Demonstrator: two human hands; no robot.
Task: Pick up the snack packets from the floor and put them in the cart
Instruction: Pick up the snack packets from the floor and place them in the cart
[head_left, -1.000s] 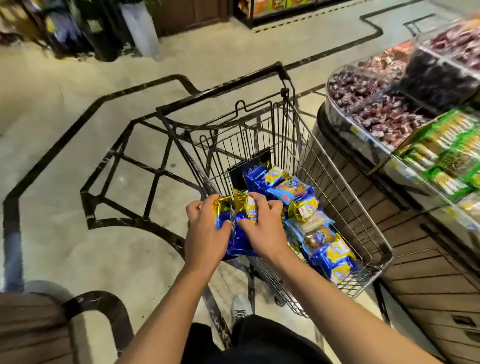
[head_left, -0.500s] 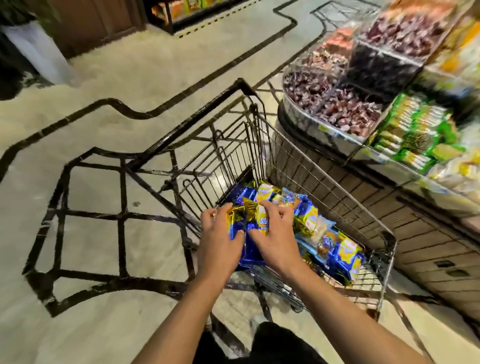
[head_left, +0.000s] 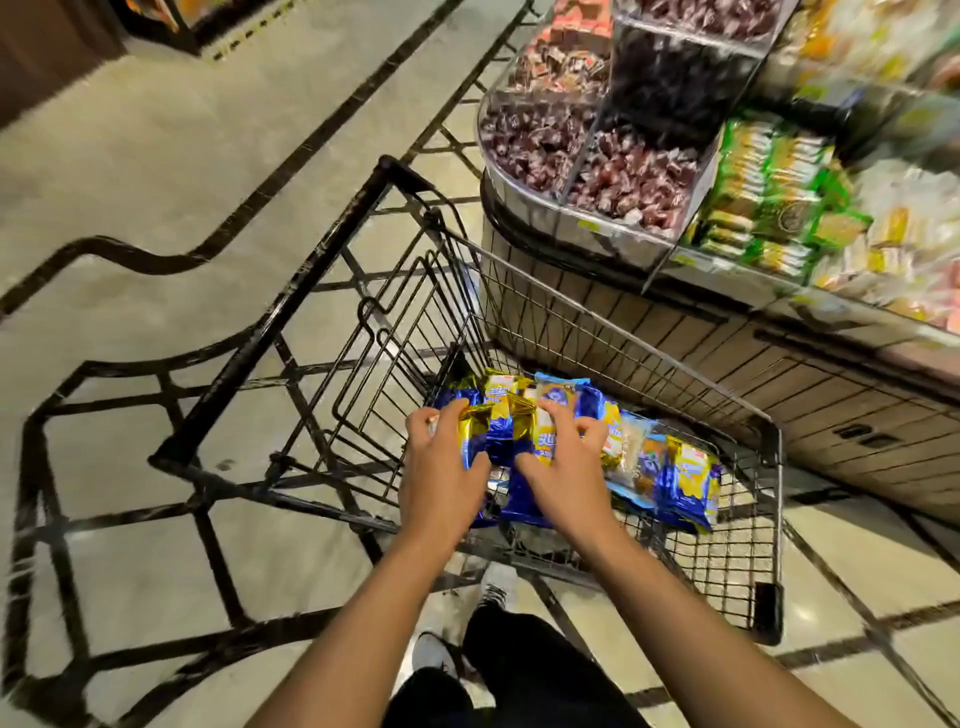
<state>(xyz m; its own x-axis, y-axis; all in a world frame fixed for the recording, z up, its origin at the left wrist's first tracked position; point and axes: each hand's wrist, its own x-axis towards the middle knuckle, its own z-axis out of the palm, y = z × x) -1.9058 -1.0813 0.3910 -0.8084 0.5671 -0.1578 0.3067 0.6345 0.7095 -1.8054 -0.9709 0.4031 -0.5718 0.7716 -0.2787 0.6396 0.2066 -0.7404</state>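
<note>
Holding a bunch of snack packets (head_left: 501, 434) between my left hand (head_left: 441, 475) and right hand (head_left: 566, 475), fingers curled round them, inside the cart (head_left: 774, 519). More packets (head_left: 680, 478) lie in the cart too.

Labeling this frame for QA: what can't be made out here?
Head view only:
- Whether snack packets remain on the floor: unclear, only part of it is in frame.
- Packets held between left hand and right hand: count unclear, the hands cover them.
- Packet print in the cart: too small to read.
- Shelf goods at right: motion-blurred, cut by the edge.
</note>
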